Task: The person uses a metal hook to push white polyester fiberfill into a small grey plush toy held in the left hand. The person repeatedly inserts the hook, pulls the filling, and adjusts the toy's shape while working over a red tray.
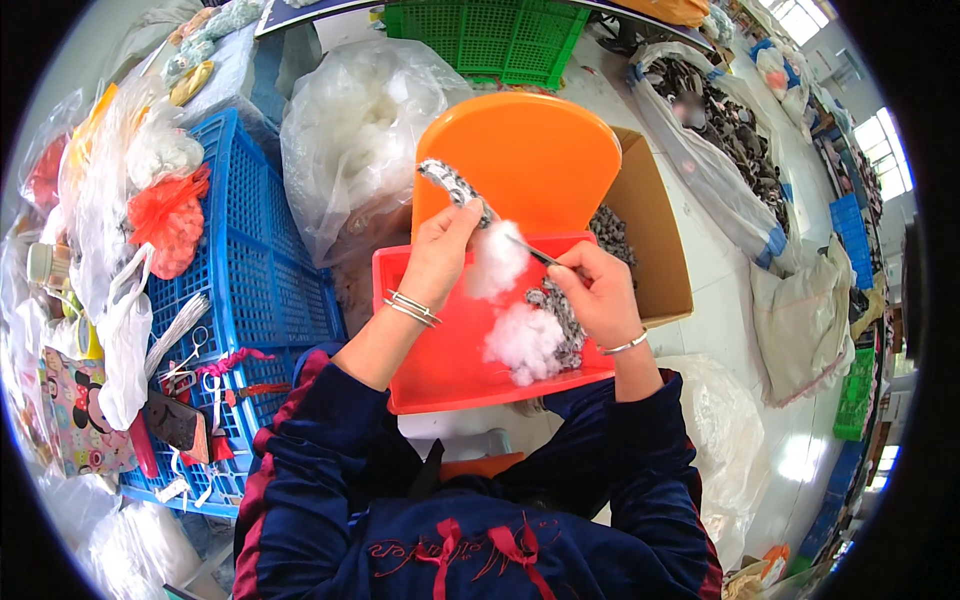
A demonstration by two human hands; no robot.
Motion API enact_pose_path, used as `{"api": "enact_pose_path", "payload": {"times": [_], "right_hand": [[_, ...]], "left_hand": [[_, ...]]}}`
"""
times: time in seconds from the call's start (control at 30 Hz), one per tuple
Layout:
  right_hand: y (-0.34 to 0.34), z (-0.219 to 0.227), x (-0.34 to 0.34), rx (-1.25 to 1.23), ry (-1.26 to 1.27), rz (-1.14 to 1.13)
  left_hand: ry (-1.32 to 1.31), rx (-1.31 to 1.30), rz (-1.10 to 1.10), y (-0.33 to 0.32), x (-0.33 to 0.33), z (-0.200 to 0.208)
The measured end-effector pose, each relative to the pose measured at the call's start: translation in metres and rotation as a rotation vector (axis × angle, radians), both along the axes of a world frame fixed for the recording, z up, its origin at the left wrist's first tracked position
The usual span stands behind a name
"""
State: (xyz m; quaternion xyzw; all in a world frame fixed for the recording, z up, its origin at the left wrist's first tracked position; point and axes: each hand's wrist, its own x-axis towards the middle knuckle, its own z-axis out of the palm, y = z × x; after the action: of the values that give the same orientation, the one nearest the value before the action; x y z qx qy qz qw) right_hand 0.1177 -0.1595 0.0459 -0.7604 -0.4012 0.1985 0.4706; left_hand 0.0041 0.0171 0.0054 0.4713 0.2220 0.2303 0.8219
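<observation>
My left hand [443, 252] pinches a narrow grey, black and white patterned fabric piece [447, 181] that sticks out past the fingertips. Between my hands hangs a tuft of white stuffing [497, 262]. Closed around the dark end of a thin metal tool [534, 252], my right hand [600, 295] holds its tip against the stuffing; whether it is tweezers or a rod I cannot tell. Both hands are above a red plastic tray [435, 370] over my lap. Inside the tray lie a larger clump of stuffing [524, 345] and grey-black patterned fabric pieces [566, 318].
An orange chair [515, 150] stands behind the tray, with a cardboard box [655, 230] to its right. A clear bag of stuffing [365, 130] is at back left. Blue crates [240, 220] at left carry scissors [185, 355] and a phone [175, 420]. Large sacks [690, 150] line the right.
</observation>
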Motion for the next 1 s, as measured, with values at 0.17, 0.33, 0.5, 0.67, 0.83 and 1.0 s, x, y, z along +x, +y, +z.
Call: {"api": "enact_pose_path", "payload": {"times": [0.17,0.33,0.5,0.67,0.83,1.0], "right_hand": [[-0.002,-0.009,0.002,0.046,0.008,-0.017],[0.004,-0.009,-0.002,0.036,-0.054,0.002],[0.009,-0.011,-0.010,0.082,0.074,-0.023],[0.011,-0.012,-0.010,0.091,0.041,-0.014],[0.014,-0.016,-0.012,0.099,0.039,-0.024],[0.015,-0.021,-0.013,0.099,0.162,-0.045]], "left_hand": [[-0.005,0.020,-0.031,0.005,0.000,-0.008],[-0.016,0.018,-0.052,-0.004,0.001,-0.013],[-0.087,-0.078,0.054,-0.011,0.003,-0.012],[-0.136,-0.063,0.096,-0.007,0.004,-0.011],[-0.068,-0.015,0.097,-0.020,0.001,0.001],[-0.128,-0.103,0.109,-0.015,0.004,-0.003]]}}
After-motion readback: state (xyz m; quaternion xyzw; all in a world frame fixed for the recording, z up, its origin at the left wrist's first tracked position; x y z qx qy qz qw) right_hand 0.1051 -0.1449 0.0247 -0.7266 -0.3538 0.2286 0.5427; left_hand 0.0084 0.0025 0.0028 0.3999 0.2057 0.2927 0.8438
